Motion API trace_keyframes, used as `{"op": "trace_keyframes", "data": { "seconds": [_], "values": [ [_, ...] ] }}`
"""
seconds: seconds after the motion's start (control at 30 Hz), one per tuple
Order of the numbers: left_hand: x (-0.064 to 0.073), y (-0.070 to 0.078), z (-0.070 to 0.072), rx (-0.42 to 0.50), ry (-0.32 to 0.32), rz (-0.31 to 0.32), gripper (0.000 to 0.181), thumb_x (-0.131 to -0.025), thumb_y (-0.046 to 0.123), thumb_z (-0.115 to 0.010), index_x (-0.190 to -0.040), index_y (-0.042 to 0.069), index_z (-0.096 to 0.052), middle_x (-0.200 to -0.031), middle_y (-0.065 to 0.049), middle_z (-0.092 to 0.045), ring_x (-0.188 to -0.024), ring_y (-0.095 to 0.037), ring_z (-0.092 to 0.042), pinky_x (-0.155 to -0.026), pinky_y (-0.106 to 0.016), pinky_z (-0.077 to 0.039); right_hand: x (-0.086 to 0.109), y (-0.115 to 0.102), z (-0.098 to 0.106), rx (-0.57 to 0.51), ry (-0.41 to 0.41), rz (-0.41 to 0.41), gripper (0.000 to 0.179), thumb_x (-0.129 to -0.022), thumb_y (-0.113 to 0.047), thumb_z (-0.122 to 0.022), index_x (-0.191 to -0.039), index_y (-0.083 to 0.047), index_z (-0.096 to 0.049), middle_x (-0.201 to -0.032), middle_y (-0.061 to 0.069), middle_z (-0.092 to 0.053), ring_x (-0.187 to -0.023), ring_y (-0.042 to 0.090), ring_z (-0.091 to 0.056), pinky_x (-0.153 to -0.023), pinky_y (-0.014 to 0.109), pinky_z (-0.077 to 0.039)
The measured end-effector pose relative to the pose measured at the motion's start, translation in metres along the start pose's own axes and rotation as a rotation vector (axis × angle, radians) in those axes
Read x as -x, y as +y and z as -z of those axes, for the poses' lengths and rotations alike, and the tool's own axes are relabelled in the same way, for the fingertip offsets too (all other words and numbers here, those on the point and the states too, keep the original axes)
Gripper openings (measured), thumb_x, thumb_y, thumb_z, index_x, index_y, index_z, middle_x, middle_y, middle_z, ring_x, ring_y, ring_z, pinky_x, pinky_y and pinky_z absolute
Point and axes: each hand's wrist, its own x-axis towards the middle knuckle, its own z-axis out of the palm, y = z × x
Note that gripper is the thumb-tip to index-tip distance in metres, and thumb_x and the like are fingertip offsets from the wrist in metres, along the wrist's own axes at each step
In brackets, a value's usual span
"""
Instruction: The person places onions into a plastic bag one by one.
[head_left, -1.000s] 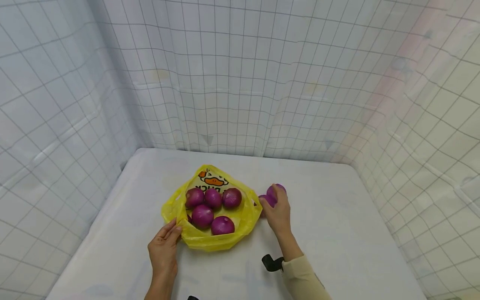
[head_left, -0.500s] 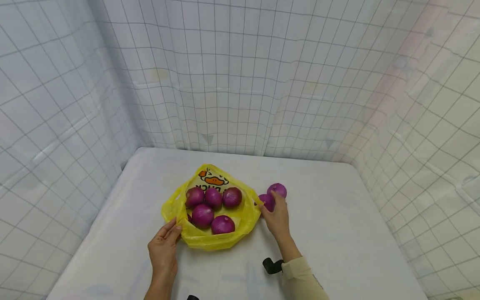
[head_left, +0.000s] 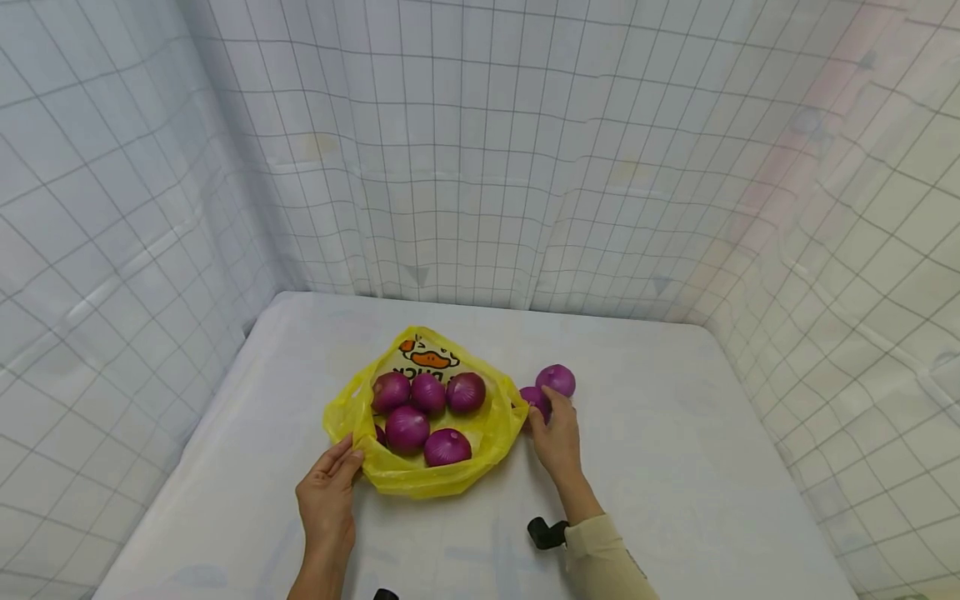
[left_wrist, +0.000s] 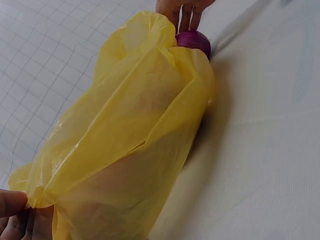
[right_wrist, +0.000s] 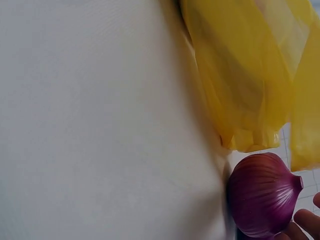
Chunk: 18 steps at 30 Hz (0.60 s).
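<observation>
A yellow plastic bag (head_left: 420, 482) with a duck print stands on the white table, its mouth spread wide. Several red onions (head_left: 407, 429) lie inside it. My left hand (head_left: 327, 500) pinches the bag's rim at the near left, with thumb and fingers (left_wrist: 14, 204) closed on the plastic in the left wrist view. Just outside the bag's right side, my right hand (head_left: 557, 437) reaches over a red onion (right_wrist: 262, 195), fingertips (right_wrist: 306, 220) at its upper side and not wrapped round it. Another onion (head_left: 556, 381) sits behind that one.
The white table (head_left: 675, 467) carries the bag and the loose onions. Grid-patterned white sheets (head_left: 480, 167) hang at the back and both sides. A black wrist-camera mount (head_left: 546, 533) sits by the right sleeve (head_left: 607, 554).
My right hand has drawn back slightly from the farther onion, which now shows more fully, and its thumb has come off the bag's edge to the nearer onion. The left hand stays on the rim.
</observation>
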Motion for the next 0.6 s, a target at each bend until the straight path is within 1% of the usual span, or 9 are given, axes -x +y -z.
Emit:
{"op": "trace_keyframes", "data": {
  "seconds": [0.07, 0.13, 0.3, 0.4, 0.6],
  "values": [
    [0.0, 0.0, 0.0, -0.002, 0.003, 0.004, 0.039, -0.083, 0.002, -0.068, -0.12, -0.006, -0.059, -0.082, 0.018, -0.071, -0.078, 0.004, -0.066, -0.067, -0.012, -0.055, 0.0, 0.002, 0.0, 0.006, 0.001, 0.013, 0.043, -0.085, -0.007, -0.062, -0.126, 0.0, -0.054, -0.127, 0.021, -0.057, -0.119, 0.037, -0.051, -0.105, 0.05, -0.041],
    [0.0, 0.0, 0.0, -0.005, 0.003, 0.004, 0.039, -0.083, 0.002, -0.068, -0.12, -0.006, -0.059, -0.082, 0.019, -0.071, -0.078, 0.004, -0.066, -0.067, -0.012, -0.055, 0.0, 0.004, 0.0, 0.027, -0.017, 0.012, 0.045, -0.083, -0.007, -0.064, -0.126, 0.0, -0.054, -0.129, 0.021, -0.056, -0.118, 0.037, -0.05, -0.104, 0.05, -0.041],
    [0.0, 0.0, 0.0, -0.009, 0.006, 0.008, 0.039, -0.083, 0.004, -0.069, -0.12, -0.006, -0.06, -0.081, 0.018, -0.071, -0.078, 0.004, -0.066, -0.067, -0.013, -0.055, 0.0, 0.006, -0.003, 0.073, -0.081, -0.029, 0.054, -0.08, -0.017, -0.07, -0.129, -0.002, -0.052, -0.133, 0.02, -0.052, -0.117, 0.038, -0.048, -0.102, 0.05, -0.043],
    [0.001, 0.0, 0.001, -0.016, 0.009, 0.011, 0.039, -0.083, 0.004, -0.068, -0.12, -0.006, -0.059, -0.081, 0.019, -0.071, -0.078, 0.004, -0.067, -0.067, -0.013, -0.055, -0.001, 0.007, -0.006, 0.088, -0.104, -0.05, 0.057, -0.08, -0.021, -0.071, -0.13, -0.002, -0.051, -0.133, 0.02, -0.051, -0.117, 0.038, -0.048, -0.101, 0.05, -0.044],
    [0.001, 0.0, 0.002, -0.027, 0.012, 0.007, 0.04, -0.084, 0.005, -0.068, -0.121, -0.006, -0.059, -0.081, 0.02, -0.071, -0.079, 0.004, -0.067, -0.068, -0.013, -0.055, -0.003, 0.007, -0.011, 0.082, -0.133, -0.074, 0.06, -0.081, -0.023, -0.071, -0.132, -0.001, -0.049, -0.135, 0.022, -0.049, -0.12, 0.039, -0.046, -0.103, 0.051, -0.042]
  ]
}}
